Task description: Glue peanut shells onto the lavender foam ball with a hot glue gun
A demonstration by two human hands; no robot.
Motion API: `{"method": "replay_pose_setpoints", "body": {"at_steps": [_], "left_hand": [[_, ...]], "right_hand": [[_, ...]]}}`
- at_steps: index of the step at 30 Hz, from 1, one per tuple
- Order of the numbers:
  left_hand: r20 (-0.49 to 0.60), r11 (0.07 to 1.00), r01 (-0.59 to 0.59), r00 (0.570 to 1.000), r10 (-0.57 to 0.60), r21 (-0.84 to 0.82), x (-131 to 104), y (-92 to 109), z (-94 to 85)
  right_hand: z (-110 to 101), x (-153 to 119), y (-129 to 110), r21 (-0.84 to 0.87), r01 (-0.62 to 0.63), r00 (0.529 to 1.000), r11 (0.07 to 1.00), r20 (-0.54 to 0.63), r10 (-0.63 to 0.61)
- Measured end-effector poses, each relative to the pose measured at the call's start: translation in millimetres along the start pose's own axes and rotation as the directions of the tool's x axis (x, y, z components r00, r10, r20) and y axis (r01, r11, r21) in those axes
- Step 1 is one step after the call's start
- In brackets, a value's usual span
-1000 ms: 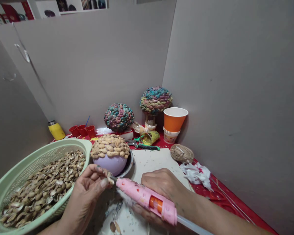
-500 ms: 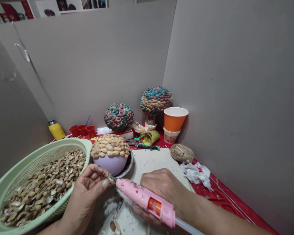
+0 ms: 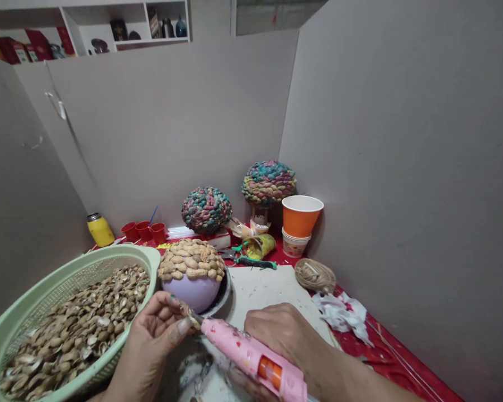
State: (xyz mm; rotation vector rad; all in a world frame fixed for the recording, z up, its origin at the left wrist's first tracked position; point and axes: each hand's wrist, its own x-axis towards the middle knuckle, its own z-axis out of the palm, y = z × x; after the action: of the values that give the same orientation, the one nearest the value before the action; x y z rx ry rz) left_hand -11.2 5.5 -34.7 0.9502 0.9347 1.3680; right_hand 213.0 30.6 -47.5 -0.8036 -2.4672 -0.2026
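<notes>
Between the thumb and fingers of my left hand (image 3: 157, 329) is a peanut shell (image 3: 191, 317), closed in a pinch. My right hand (image 3: 283, 332) is wrapped round a pink hot glue gun (image 3: 251, 357), whose nozzle meets the shell. Just beyond my left hand rests a lilac balloon (image 3: 195, 291), its upper half covered in rows of peanut shells (image 3: 191, 260); it sits in a dark bowl (image 3: 225, 296). To the left, a green plastic colander (image 3: 151, 258) holds many loose shells (image 3: 84, 324).
Two painted shell-covered balls (image 3: 207, 210) stand at the back. Pliers (image 3: 255, 262), a tipped yellow cup (image 3: 260, 245), an orange paper cup (image 3: 302, 218), a twine ball (image 3: 316, 275) and crumpled tissue (image 3: 343, 315) lie around the white board (image 3: 272, 285). A yellow bottle (image 3: 100, 229) stands back left.
The camera view has tilted up slightly, so everything sits lower in the picture. Both hands keep their grips, with the nozzle still at the shell.
</notes>
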Motion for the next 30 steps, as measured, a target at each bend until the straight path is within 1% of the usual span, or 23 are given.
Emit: {"method": "replay_pose_setpoints", "body": {"at_steps": [3, 7, 10, 13, 17, 21, 26, 30], "left_hand": [[0.011, 1.000, -0.010, 1.000, 0.010, 0.005, 1.6, -2.4, -1.9], [0.007, 0.999, -0.021, 1.000, 0.021, 0.030, 1.2, -4.6, -3.8], [-0.003, 0.999, -0.028, 1.000, 0.028, 0.044, 0.7, -5.1, -4.3], [0.002, 0.999, -0.033, 0.999, 0.033, 0.038, 0.6, -5.1, -4.3], [-0.001, 0.999, -0.033, 0.999, 0.033, 0.034, 0.0, -5.1, -4.7], [-0.001, 0.998, -0.044, 0.999, 0.044, 0.038, 0.3, -6.1, -6.5], [0.015, 0.998, -0.055, 0.998, 0.055, 0.019, 1.6, -6.8, -7.4], [0.018, 0.998, -0.050, 0.999, 0.049, 0.025, 1.1, -6.7, -7.0]], "right_hand": [[-3.4, 1.3, -3.9, -0.015, -0.024, 1.000, 1.000, -0.017, 0.024], [-7.4, 1.7, -6.1, 0.021, 0.012, 0.998, 1.000, -0.067, -0.011], [-5.5, 0.8, -3.4, 0.048, 0.024, 0.997, 0.999, -0.080, -0.020], [-2.7, 0.3, 0.1, 0.051, 0.072, 0.993, 0.996, -0.100, -0.067], [-3.4, -0.1, 1.4, 0.060, 0.111, 0.990, 0.992, -0.092, -0.106], [-4.6, -1.5, -0.4, 0.076, 0.089, 0.993, 0.993, -0.089, -0.082], [-3.5, -1.6, -2.9, 0.037, 0.057, 0.991, 0.998, -0.122, -0.052], [-3.3, -1.2, -1.5, 0.065, 0.050, 0.995, 0.997, -0.089, -0.044]]}}
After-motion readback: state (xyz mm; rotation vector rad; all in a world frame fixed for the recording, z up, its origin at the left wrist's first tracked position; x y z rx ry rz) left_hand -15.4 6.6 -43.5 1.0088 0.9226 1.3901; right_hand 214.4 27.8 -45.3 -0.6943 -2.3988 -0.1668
